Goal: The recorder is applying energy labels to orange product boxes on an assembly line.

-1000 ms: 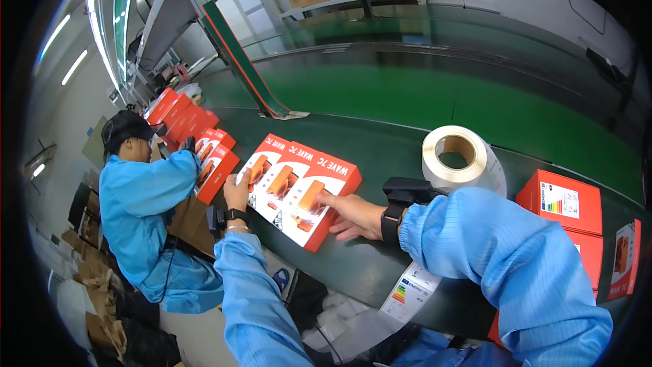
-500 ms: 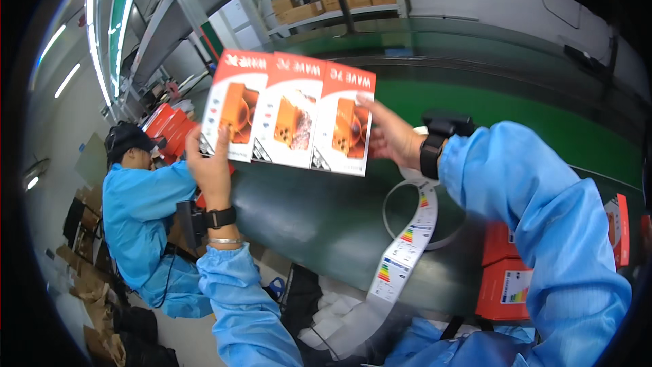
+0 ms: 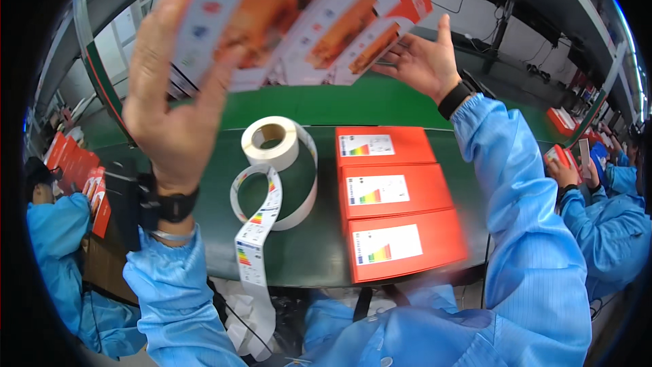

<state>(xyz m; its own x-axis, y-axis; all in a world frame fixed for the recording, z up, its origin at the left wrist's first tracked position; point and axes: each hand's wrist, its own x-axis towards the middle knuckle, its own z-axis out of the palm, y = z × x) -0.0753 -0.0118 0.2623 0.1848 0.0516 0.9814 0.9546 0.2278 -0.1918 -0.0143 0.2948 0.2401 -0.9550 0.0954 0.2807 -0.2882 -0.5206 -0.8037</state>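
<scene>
Three red-and-white cardboard boxes [image 3: 339,34] with orange product pictures are held up in a row, tilted and partly cut off by the upper edge. My left hand [image 3: 170,95] grips the row's near left end, thumb on the printed face, slightly blurred. At the far right end my right hand [image 3: 428,61] presses with its fingers, its thumb sticking up. Below, on the dark green table [image 3: 319,258], a row of three red boxes [image 3: 407,194] lies with white labels facing up. Left of them stands a label roll [image 3: 270,143], its unwound label strip [image 3: 251,251] curling over the near edge.
A co-worker in blue [image 3: 58,251] sits at the left beside stacked red boxes [image 3: 68,163]. On the right another person in blue [image 3: 604,211] handles things at the table. A green-edged metal post [image 3: 105,92] rises near my left hand.
The held row has gone up and turned, its left end now closer. My view has swung right, bringing the three labelled boxes and the label roll fully into sight.
</scene>
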